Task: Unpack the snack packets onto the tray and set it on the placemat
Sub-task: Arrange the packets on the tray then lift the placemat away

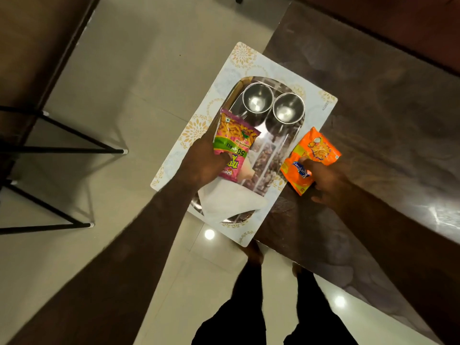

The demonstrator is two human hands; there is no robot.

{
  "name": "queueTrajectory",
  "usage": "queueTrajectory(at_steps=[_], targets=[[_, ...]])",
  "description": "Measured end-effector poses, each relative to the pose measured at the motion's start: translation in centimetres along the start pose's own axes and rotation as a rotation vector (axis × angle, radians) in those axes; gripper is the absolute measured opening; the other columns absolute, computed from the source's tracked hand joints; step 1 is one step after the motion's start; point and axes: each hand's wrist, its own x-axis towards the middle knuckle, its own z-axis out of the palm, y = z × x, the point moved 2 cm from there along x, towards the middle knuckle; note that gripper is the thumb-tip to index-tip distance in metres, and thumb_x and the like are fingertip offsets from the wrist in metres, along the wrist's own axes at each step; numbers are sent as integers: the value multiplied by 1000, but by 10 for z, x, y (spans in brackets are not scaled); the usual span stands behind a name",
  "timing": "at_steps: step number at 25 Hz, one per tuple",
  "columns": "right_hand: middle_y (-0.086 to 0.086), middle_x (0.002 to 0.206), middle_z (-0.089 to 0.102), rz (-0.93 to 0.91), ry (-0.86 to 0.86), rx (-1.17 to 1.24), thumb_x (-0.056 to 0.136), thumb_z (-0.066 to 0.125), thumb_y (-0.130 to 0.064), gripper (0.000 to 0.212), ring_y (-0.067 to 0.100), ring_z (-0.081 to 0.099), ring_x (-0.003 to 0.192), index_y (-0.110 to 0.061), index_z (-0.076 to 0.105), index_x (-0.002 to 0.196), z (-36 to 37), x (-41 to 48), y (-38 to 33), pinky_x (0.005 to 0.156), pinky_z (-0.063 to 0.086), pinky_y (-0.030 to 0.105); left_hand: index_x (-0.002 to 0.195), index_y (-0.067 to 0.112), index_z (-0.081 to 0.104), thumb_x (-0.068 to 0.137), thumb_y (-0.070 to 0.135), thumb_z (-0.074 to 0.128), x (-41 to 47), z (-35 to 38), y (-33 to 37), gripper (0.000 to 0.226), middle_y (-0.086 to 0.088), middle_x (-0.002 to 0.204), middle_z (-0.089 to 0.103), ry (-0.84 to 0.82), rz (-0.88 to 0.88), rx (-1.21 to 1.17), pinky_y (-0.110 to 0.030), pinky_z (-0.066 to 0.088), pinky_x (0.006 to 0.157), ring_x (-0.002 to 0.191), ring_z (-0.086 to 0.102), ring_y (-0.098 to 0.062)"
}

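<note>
Two packets in your grip: left hand (202, 163) holds pink packet (232, 143) over tray (270, 155); right hand (326, 181) pinches orange packet (311, 159), seemingly resting on desk (385, 125) beside placemat (242, 58).

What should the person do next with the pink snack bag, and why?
Probably set the pink packet down on the bare middle of the tray: the left hand holds it over there, two bowls fill the far end and a napkin the near end. The orange packet in the right hand can follow.
</note>
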Motion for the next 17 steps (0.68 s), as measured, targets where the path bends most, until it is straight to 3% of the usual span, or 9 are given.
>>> queueTrajectory(at_steps=[2, 4, 8, 11, 13, 17], targets=[[2, 151, 58, -112, 28, 69, 94, 76, -34, 63, 27, 54, 141, -21, 52, 151, 11, 8, 2, 109, 44, 43, 150, 27, 44, 93, 21, 65, 4, 3, -3, 61, 7, 120, 67, -13, 46, 54, -23, 46, 84, 102, 65, -14], [8, 143, 66, -223, 90, 101, 93, 78, -19, 54, 30, 64, 131, -14, 60, 144, 17, 12, 5, 112, 49, 49, 152, 27, 41, 94, 23, 63, 7, 5, -7, 62, 3, 124, 69, -40, 69, 85, -32, 51, 92, 106, 67, -18], [9, 125, 75, -322, 262, 64, 86, 78, -11, 47, 32, 74, 112, -13, 68, 132, 14, 0, 9, 102, 58, 53, 152, 26, 40, 95, 25, 64, 10, 2, -12, 61, 2, 131, 65, -49, 48, 78, -36, 51, 99, 114, 64, -20], [-7, 95, 77, -340, 358, 188, 79, 70, -5, 32, 21, 76, 88, -22, 74, 106, 13, -29, 14, 86, 62, 40, 143, 24, 45, 93, 23, 67, 8, 1, -10, 54, 9, 119, 63, -46, 33, 60, -26, 52, 85, 99, 64, -11], [-14, 81, 73, -362, 379, 302, 77, 66, -3, 27, 11, 74, 77, -26, 71, 89, 16, -52, 18, 73, 56, 30, 130, 28, 53, 93, 19, 65, 5, 2, -6, 40, 9, 112, 64, -63, 44, 57, -18, 48, 73, 92, 63, -9], [-5, 89, 78, -396, 329, 429, 76, 67, -3, 29, 15, 77, 78, -26, 70, 94, 25, -90, 22, 69, 61, 31, 110, 31, 55, 94, 18, 62, 1, 3, -1, 22, 0, 114, 69, -85, 34, 96, -43, 57, 94, 103, 69, -23]])
